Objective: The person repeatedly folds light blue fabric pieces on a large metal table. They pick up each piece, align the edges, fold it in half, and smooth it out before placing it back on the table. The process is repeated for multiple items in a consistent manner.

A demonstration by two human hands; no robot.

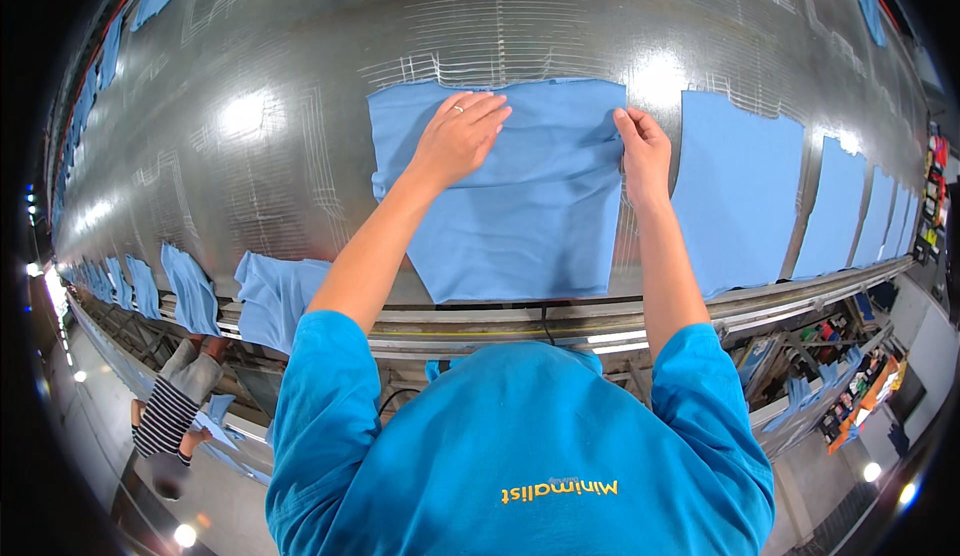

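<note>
A light blue cut fabric panel (520, 211) lies in front of me on a long grey table, marked with white lines. Small creases run across its middle, and its far edge follows the lines. My left hand (460, 141), with a ring on one finger, rests flat on the panel's upper left part, fingers stretched out. At the panel's right edge, near the upper corner, my right hand (646, 151) pinches the cloth between thumb and fingers. Another blue panel (740, 196) lies flat just right of that hand, separated by a narrow strip of table.
The grey table (290, 16) stretches far to both sides. More blue panels (832, 206) follow on the right. A crumpled blue piece (275, 296) hangs over the near metal rail (600, 324) on the left. Behind, a person in a striped shirt (168, 416) stands at lower left.
</note>
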